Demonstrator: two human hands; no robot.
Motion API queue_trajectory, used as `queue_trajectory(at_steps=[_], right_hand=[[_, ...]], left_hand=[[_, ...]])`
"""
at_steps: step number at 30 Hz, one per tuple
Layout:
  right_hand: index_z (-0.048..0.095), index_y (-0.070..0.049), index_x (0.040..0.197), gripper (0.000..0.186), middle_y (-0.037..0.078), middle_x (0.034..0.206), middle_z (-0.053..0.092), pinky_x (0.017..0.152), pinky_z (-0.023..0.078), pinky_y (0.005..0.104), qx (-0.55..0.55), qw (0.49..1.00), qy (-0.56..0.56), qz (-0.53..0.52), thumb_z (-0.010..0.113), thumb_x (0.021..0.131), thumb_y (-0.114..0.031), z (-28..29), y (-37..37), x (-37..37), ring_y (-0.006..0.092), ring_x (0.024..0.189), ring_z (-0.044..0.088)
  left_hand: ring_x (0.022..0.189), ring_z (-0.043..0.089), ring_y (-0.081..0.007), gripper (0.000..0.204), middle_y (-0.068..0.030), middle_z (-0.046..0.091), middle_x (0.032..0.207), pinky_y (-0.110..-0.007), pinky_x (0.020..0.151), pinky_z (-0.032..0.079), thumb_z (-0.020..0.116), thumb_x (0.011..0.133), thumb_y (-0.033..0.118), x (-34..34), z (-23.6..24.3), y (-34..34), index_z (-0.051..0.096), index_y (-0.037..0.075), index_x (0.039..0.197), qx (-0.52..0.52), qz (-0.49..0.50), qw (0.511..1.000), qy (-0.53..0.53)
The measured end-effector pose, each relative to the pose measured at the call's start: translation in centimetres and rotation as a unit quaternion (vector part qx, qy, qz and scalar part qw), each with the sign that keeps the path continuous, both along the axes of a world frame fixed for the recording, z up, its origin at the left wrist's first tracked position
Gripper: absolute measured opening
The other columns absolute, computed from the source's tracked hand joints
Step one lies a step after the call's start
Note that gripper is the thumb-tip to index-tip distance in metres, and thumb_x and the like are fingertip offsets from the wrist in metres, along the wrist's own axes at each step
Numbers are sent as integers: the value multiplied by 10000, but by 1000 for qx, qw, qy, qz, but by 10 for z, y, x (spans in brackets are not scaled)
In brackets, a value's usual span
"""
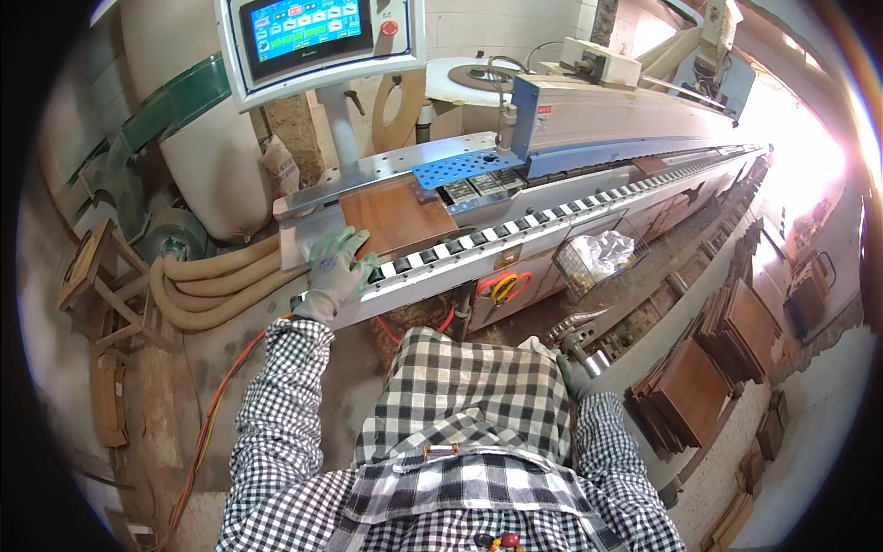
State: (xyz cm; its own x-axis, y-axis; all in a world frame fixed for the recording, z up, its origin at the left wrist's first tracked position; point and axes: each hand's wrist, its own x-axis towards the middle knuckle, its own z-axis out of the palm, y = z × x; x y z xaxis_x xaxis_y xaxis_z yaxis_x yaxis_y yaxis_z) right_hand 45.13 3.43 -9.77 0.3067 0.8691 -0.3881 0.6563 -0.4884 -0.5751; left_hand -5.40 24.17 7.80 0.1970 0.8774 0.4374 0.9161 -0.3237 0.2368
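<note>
My left hand (335,264), in a grey-green glove, lies with its fingers stretched over the near left corner of a brown wood-grain panel (397,215). The panel rests flat on the infeed end of a long edge-banding machine (625,120), beside a conveyor track (478,241) of black and white pads. A blue perforated plate (464,171) is next to the panel's far right corner. My right hand (574,375), also gloved, hangs low beside my checked apron (469,382). Its fingers are mostly hidden, and whether it grips anything is unclear.
A control screen (308,32) with a red button stands above the machine. Thick hoses (216,293) and a wooden stool (97,271) are at left. A wire basket (598,262) hangs on the machine's front. Brown panels (690,391) are stacked at right, near a roller track (667,294).
</note>
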Motion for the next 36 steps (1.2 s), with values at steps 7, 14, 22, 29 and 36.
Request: queue_trajectory(at_steps=[7,14,22,29,36], right_hand=[[693,3,1233,503,228,1169,719,943,515,409,65,975,173,-121,502,1047,-423,-64,-76,1,331,1079,679],[677,10,1259,473,197,1166,724,901,527,382,103,959,194,-181,539,1049,-390,-76,-119,4,276,1039,683],[693,3,1237,297,83,1151,721,860,524,298,233,922,197,-241,629,1030,-200,1,-147,-28,147,998,651],[671,30,1246,288,93,1174,720,936,509,290,263,922,238,-152,621,1035,-159,78,-145,-50,150,1059,645],[670,27,1256,293,92,1173,709,950,498,302,280,922,225,-146,594,1049,-167,137,-149,-48,156,1054,632]], left_hand=[[1408,433,-332,535,-92,528,1502,-570,1195,244,651,961,454,1,4,1,574,290,1465,-60,-3,998,-6],[1507,310,-388,564,-142,439,1594,-573,1223,170,566,992,569,15,19,5,539,320,1498,-138,11,990,24],[1532,267,-396,606,-140,391,1629,-577,1241,126,478,1019,602,72,29,18,469,306,1547,-174,6,984,47],[1510,297,-425,583,-191,403,1608,-575,1220,164,469,1035,535,130,31,37,457,277,1558,-152,-14,984,88],[1516,301,-403,605,-200,425,1595,-540,1218,200,445,1036,567,155,20,54,470,246,1549,-127,-14,983,129]])
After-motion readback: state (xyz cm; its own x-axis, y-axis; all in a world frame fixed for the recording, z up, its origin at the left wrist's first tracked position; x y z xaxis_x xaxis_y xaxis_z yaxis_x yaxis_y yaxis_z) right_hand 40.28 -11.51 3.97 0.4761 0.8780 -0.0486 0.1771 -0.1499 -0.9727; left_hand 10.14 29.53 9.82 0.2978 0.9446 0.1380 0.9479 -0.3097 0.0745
